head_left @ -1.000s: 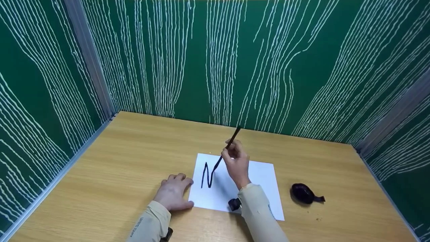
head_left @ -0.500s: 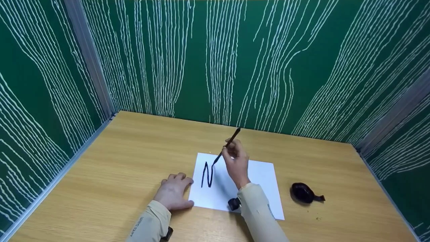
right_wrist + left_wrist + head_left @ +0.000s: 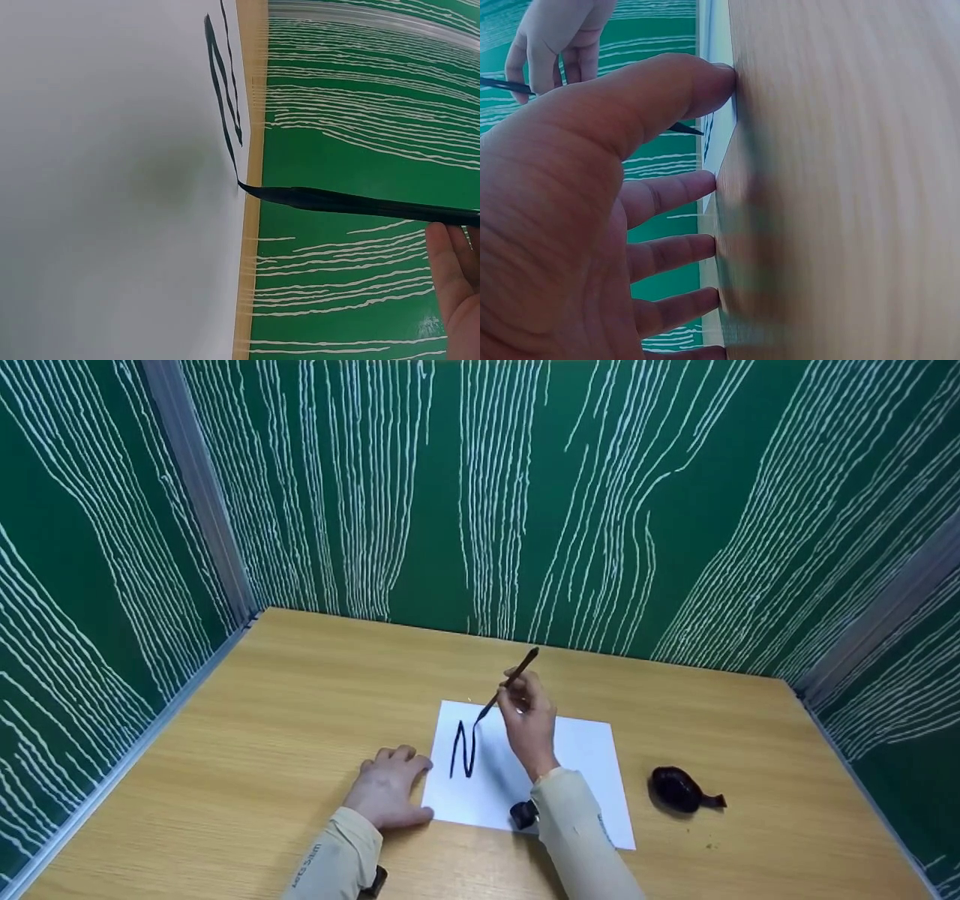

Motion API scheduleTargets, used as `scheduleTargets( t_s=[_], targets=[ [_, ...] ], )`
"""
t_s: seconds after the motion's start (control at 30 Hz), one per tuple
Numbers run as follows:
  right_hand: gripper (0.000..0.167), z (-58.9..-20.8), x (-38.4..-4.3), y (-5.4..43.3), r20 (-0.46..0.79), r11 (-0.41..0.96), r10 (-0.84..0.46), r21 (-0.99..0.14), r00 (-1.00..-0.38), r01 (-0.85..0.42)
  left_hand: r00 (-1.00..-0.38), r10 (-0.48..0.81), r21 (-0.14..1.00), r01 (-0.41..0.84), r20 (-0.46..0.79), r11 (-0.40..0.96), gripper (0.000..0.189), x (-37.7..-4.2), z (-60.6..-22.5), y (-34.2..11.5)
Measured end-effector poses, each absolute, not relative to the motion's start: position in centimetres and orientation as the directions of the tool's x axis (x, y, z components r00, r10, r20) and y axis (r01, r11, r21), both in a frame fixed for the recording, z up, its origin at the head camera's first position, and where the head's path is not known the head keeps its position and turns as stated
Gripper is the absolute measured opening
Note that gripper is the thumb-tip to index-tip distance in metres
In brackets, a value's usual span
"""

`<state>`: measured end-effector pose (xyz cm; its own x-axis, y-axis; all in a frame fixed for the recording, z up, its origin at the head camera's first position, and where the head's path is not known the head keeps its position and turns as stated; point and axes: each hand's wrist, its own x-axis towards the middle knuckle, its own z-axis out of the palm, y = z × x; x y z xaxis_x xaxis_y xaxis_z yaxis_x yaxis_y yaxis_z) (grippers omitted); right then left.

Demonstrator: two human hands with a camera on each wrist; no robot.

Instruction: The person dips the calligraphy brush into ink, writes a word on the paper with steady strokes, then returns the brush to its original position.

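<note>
My right hand (image 3: 528, 726) pinches a dark, slim paintbrush (image 3: 517, 671) near the middle of its handle, tilted up and away to the right. In the right wrist view the bristle tip (image 3: 251, 189) meets the white sheet of paper (image 3: 90, 247) at the end of a black stroke. That painted mark (image 3: 463, 750) looks like a letter N on the sheet's left part. My left hand (image 3: 388, 789) lies spread at the paper's left edge, thumb and index fingertip right at its border. In the left wrist view the fingertips (image 3: 705, 182) press down on the tabletop and sheet edge.
A small dark oval dish with a short handle (image 3: 676, 791) sits on the wooden table (image 3: 300, 697) right of the paper, with some specks nearby. Green walls (image 3: 435, 547) with wavy white lines enclose the table at the back and sides.
The brush tip has moved up the paper, away from me, lengthening the last upright stroke of the N to about its top. My left hand has stayed in place.
</note>
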<state>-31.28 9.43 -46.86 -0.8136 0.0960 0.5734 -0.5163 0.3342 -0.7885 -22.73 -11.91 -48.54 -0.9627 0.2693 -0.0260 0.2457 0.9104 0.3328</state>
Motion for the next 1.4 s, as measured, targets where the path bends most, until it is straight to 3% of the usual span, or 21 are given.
scheduleTargets(
  t_s=[0.23,0.57,1.4],
  targets=[
    [0.020,-46.66,-31.01,9.56,0.566,0.344,0.120,-0.794,-0.816,-0.500,-0.961,0.274,0.344,0.251,-0.021,0.905,0.068,-22.70,-48.54,-11.86],
    [0.020,-46.54,-31.08,10.23,0.610,0.327,0.176,-0.777,-0.773,-0.539,-0.961,0.275,0.348,0.249,-0.024,0.904,0.069,-22.81,-48.77,-12.00],
    [0.020,-46.80,-31.42,10.40,0.603,0.347,0.130,-0.771,-0.787,-0.534,-0.961,0.275,0.352,0.270,0.037,0.896,0.066,-22.58,-48.66,-12.02]
  ],
)
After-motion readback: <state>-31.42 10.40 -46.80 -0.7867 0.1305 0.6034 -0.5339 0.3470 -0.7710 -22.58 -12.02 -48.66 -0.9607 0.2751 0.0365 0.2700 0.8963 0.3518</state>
